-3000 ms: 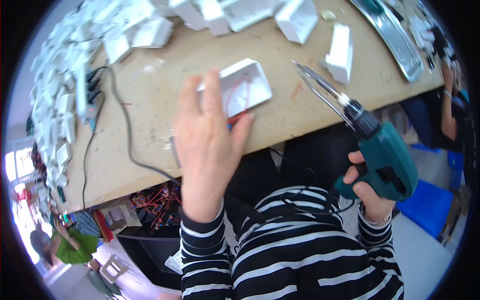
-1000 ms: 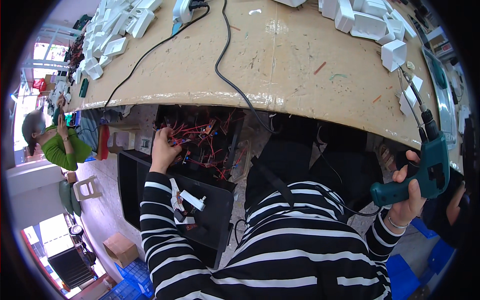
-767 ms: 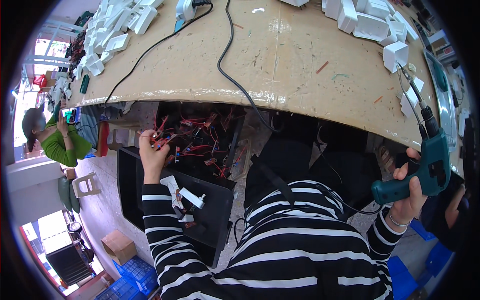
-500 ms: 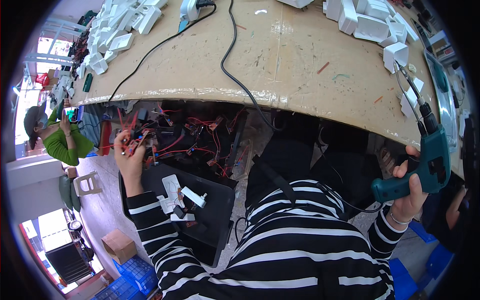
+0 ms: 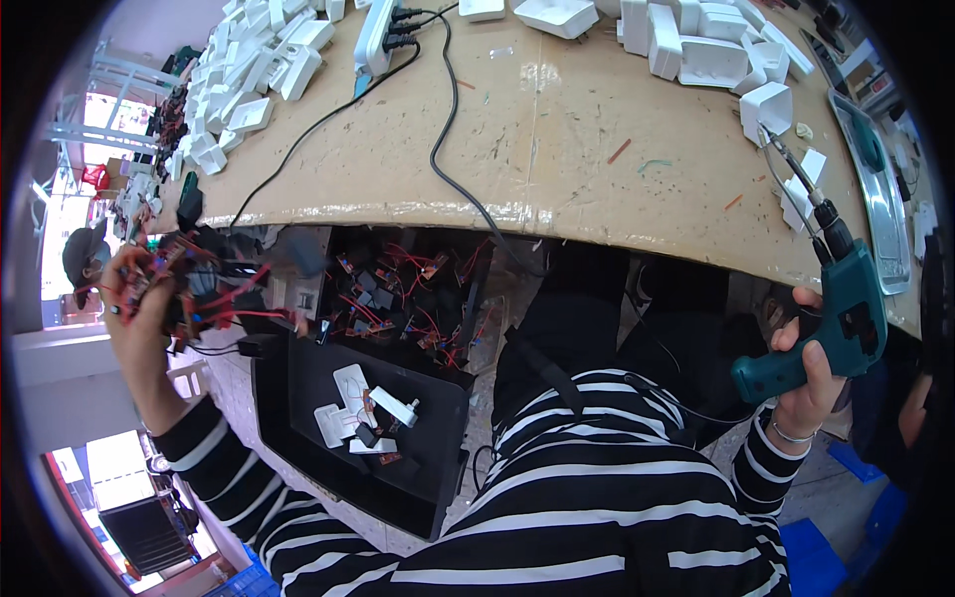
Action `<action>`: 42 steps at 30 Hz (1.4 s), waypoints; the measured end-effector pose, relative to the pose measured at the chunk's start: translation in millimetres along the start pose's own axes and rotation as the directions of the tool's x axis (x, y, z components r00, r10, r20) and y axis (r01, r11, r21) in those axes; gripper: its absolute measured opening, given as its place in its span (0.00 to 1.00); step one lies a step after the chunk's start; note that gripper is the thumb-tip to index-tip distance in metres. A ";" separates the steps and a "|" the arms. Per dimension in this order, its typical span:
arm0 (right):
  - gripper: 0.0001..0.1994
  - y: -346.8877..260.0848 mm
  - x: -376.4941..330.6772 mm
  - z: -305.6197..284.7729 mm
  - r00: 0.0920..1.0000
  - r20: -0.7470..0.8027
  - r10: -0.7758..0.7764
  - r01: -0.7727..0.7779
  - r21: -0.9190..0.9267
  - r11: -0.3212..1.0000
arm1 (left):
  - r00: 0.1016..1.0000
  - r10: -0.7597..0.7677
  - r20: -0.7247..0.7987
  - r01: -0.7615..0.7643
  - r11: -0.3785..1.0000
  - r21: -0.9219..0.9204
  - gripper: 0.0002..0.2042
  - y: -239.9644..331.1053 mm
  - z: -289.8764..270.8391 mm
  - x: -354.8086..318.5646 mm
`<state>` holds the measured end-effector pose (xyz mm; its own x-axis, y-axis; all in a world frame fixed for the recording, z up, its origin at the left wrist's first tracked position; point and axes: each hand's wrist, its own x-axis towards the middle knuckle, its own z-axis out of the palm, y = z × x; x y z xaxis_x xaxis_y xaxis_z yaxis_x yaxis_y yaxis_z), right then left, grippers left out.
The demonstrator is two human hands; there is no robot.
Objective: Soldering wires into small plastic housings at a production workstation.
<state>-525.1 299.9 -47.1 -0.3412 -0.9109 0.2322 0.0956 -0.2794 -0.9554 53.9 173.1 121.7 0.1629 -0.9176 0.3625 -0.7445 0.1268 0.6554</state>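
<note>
My left hand (image 5: 134,308) is raised out to the left, shut on a tangled bunch of small circuit boards with red and black wires (image 5: 204,289). Loose wires trail from the bunch toward the black bin (image 5: 398,468) below the table edge. That bin holds more wired boards (image 5: 398,298) at its far end and a few white parts (image 5: 358,418) nearer me. My right hand (image 5: 811,373) is shut on the handle of a teal electric screwdriver (image 5: 846,308), its long bit pointing up over the table's right edge.
The worn wooden table (image 5: 557,129) carries several white plastic housings (image 5: 249,80) at the left and more at the back right (image 5: 696,50), a power strip (image 5: 378,40) with black cables, and a metal tray (image 5: 875,189). Another person (image 5: 80,264) sits far left.
My left hand went from the table down into the bin, took hold of a bunch of wired boards and lifted it up to the left. The screwdriver stayed at the right.
</note>
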 end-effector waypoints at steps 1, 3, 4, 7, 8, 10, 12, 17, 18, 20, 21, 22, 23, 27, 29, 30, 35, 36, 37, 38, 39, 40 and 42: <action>0.32 -1.7 -1.0 -1.2 1.000 -0.001 0.015 -0.015 0.006 1.000 | 0.999 0.039 0.009 -0.039 0.998 0.045 0.19 13.6 -7.8 12.9; 0.33 -4.8 -1.7 -3.3 1.000 -0.015 -0.005 0.005 -0.001 1.000 | 0.999 0.042 0.026 -0.042 0.999 0.013 0.20 32.6 -23.2 47.2; 0.33 -4.5 -2.0 -3.6 1.000 -0.024 -0.014 0.013 -0.013 1.000 | 0.999 0.007 0.037 -0.005 0.998 -0.065 0.20 43.5 -21.4 65.3; 0.33 -4.6 -4.3 -6.4 0.998 -0.068 0.000 0.000 -0.004 1.000 | 0.984 0.177 -0.007 -0.177 0.982 -0.061 0.24 77.5 16.5 105.5; 0.33 -5.6 -5.4 -7.7 0.997 -0.082 -0.008 0.007 -0.009 1.000 | 0.980 0.197 -0.008 -0.197 0.976 -0.095 0.24 88.1 37.7 115.1; 0.33 -6.6 -5.9 -11.3 0.995 -0.096 -0.005 0.006 0.011 1.000 | 0.980 0.186 0.072 -0.172 0.971 -0.168 0.24 114.3 80.5 118.2; 0.33 -9.9 -7.3 -11.9 0.993 -0.119 -0.013 0.013 0.007 1.000 | 0.953 0.179 0.245 -0.142 0.977 -0.162 0.25 117.0 128.1 127.0; 0.33 -17.4 -12.2 -12.9 0.983 -0.186 -0.004 -0.003 -0.038 0.999 | 0.759 0.408 0.508 -0.517 0.852 0.088 0.45 73.6 246.5 138.3; 0.33 -18.3 -12.7 -13.1 0.981 -0.196 -0.001 -0.006 -0.035 0.999 | 0.716 0.453 0.531 -0.600 0.789 0.135 0.48 74.7 255.7 139.6; 0.33 -18.9 -14.2 -16.5 0.976 -0.219 -0.002 -0.006 -0.037 0.999 | 0.733 0.434 0.524 -0.592 0.787 0.176 0.48 79.2 256.9 137.1; 0.33 -18.1 -15.0 -18.6 0.977 -0.215 -0.003 -0.005 -0.033 0.999 | 0.762 0.513 0.396 -0.612 0.769 0.182 0.42 86.7 259.4 130.5; 0.33 -16.3 -15.6 -20.6 0.977 -0.215 -0.005 -0.002 -0.030 1.000 | 0.770 0.583 0.259 -0.632 0.752 0.187 0.36 98.0 265.7 122.3; 0.33 -14.9 -15.0 -22.3 0.973 -0.230 -0.013 0.004 -0.040 0.999 | 0.762 0.594 0.260 -0.642 0.748 0.172 0.36 110.3 275.4 111.1; 0.33 -12.3 -12.2 -26.9 0.957 -0.288 -0.024 0.027 0.006 1.000 | 0.722 0.599 0.346 -0.589 0.795 -0.146 0.12 170.5 341.3 48.3; 0.33 -15.0 -6.7 -24.1 0.963 -0.270 -0.023 0.038 0.051 0.998 | 0.605 0.703 0.375 -0.663 0.705 -0.251 0.10 179.8 377.0 32.5; 0.33 -16.0 -6.7 -25.6 0.959 -0.282 -0.029 0.042 0.040 0.998 | 0.504 0.802 0.322 -0.805 0.571 -0.163 0.09 187.3 391.3 23.6; 0.32 -6.5 -12.0 -34.1 0.945 -0.327 0.004 0.024 0.081 0.996 | 0.332 0.876 0.350 -0.779 0.464 -0.422 0.11 234.5 452.6 -29.2; 0.32 -2.7 -11.4 -36.6 0.944 -0.329 0.003 0.032 0.102 0.994 | 0.339 0.870 0.357 -0.751 0.479 -0.455 0.11 243.3 462.1 -37.6; 0.32 0.8 -11.6 -40.1 0.942 -0.334 -0.003 0.041 0.107 0.993 | 0.346 0.864 0.365 -0.721 0.494 -0.486 0.12 251.4 471.2 -45.2; 0.32 3.0 -11.1 -44.0 0.938 -0.347 -0.004 0.041 0.101 0.994 | 0.336 0.868 0.365 -0.718 0.487 -0.497 0.12 260.5 483.2 -50.0; 0.32 5.7 -10.4 -46.8 0.938 -0.345 -0.029 0.065 0.095 0.993 | 0.326 0.904 0.277 -0.755 0.425 -0.499 0.13 269.8 495.3 -50.6; 0.32 7.8 -10.6 -48.5 0.940 -0.339 -0.052 0.087 0.089 0.992 | 0.314 0.931 0.186 -0.789 0.365 -0.493 0.14 278.6 502.3 -49.8; 0.32 10.0 -11.3 -52.2 0.932 -0.355 -0.077 0.112 0.081 0.990 | 0.330 0.913 0.241 -0.799 0.406 -0.444 0.14 296.8 511.3 -44.1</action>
<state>-569.2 323.3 -68.8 -0.6573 -0.7193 0.2248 0.1322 -0.4038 -0.9053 -505.3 58.7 -38.5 -0.7821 -0.2775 0.5579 -0.1446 0.9517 0.2707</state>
